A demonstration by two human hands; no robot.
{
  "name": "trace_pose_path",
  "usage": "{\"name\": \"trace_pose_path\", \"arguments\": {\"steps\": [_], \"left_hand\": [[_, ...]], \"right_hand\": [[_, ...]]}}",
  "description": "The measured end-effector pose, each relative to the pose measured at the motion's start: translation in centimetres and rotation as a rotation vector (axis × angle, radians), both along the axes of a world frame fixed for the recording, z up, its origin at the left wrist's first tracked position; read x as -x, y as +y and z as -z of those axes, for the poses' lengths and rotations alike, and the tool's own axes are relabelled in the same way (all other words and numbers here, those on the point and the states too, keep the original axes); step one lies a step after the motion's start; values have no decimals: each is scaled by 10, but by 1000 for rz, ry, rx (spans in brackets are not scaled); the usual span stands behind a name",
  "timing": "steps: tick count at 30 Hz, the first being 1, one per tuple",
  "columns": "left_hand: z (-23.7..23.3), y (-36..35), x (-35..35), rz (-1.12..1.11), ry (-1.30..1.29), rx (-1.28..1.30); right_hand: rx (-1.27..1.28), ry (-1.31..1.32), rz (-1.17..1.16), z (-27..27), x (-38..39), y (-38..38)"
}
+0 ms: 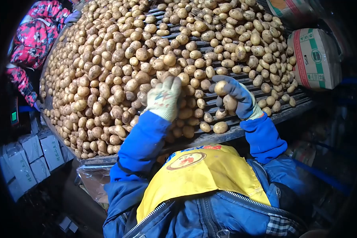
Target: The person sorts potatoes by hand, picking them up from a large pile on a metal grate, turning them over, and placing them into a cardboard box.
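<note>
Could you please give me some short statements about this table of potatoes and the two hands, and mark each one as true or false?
1. The right hand holds potatoes in its grip. True.
2. The left hand is bare. False: it wears a pale glove.
3. The table is heaped with onions. False: the heap is potatoes.
4. A person in red patterned clothes is at the far left end of the table. True.
5. The cardboard box lies on top of the heap. False: it stands off the table, beyond its right edge.
</note>
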State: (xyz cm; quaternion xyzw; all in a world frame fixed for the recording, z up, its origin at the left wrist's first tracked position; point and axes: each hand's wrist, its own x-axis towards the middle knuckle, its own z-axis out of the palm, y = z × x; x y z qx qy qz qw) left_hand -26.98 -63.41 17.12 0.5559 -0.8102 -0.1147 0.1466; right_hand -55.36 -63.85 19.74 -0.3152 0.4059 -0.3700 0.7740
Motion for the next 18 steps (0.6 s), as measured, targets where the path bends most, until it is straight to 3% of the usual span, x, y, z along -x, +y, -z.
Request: {"name": "trace_pose_path", "arguments": {"steps": [2, 4, 6, 7, 8, 10, 15, 17, 18], "left_hand": [[-4, -9, 14, 5, -106, -144], [3, -15, 16, -4, -61, -82], [-6, -14, 12, -20, -32, -209], [-11, -12, 8, -35, -6, -337], [0, -2, -2, -5, -12, -244], [-15, 16, -6, -69, 47, -222], [-23, 25, -22, -206, 264, -11], [-22, 9, -28, -269, 325, 224], [-29, 2, -31, -287, 328, 163]], "right_hand": [[28, 56, -38, -7, -9, -5], [89, 72, -141, -13, -23, -15], [210, 400, -300, -4, -38, -31], [310, 701, -420, -29, -53, -37], [529, 1003, -508, -30, -63, -43], [1121, 1173, -516, -1, -72, -55], [1149, 1271, -1001, 12, -103, -83], [1135, 1220, -1000, 7, -90, -83], [1118, 1161, -997, -1, -88, -81]]}}
